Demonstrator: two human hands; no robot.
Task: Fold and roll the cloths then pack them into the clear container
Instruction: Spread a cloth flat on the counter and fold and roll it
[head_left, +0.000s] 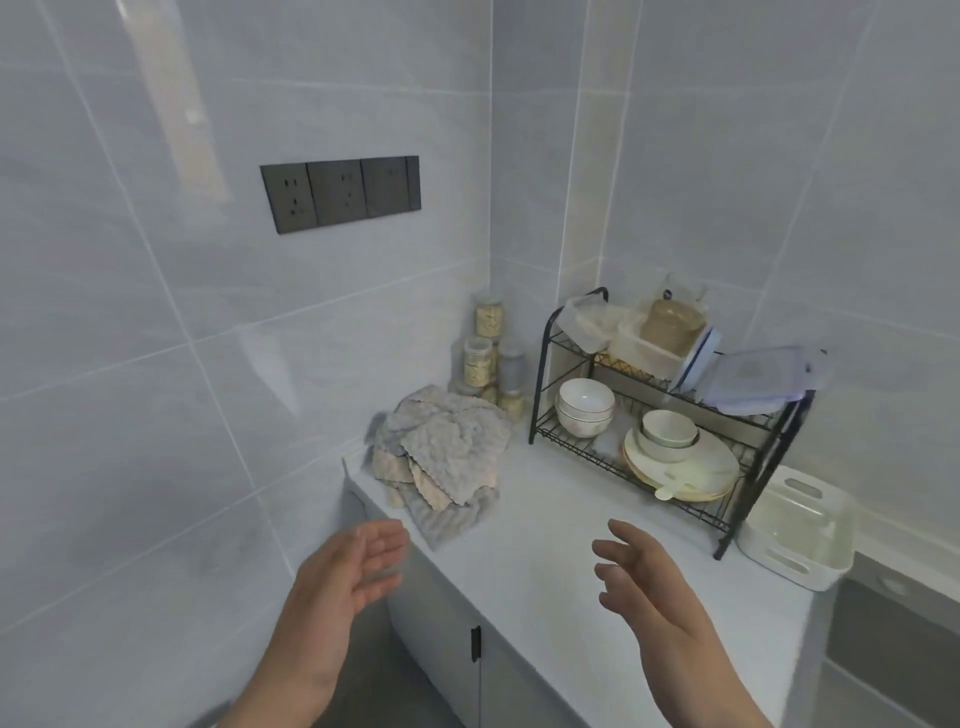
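Note:
A heap of crumpled cloths (444, 457), grey and beige with wavy edges, lies on the white counter (545, 561) against the left wall. A clear container (792, 530) with a white slotted base stands at the counter's right end. My left hand (345, 582) hovers open just below and left of the heap, off the counter's edge. Over the counter's front part my right hand (644, 587) is held open, palm turned left. Neither hand touches anything.
A black two-tier wire rack (737, 512) with bowls, plates and plastic boxes stands at the back right. Several jars (483, 358) sit in the corner behind the cloths. Sockets (340, 192) are on the left wall. A cabinet door handle (475, 644) is below the counter.

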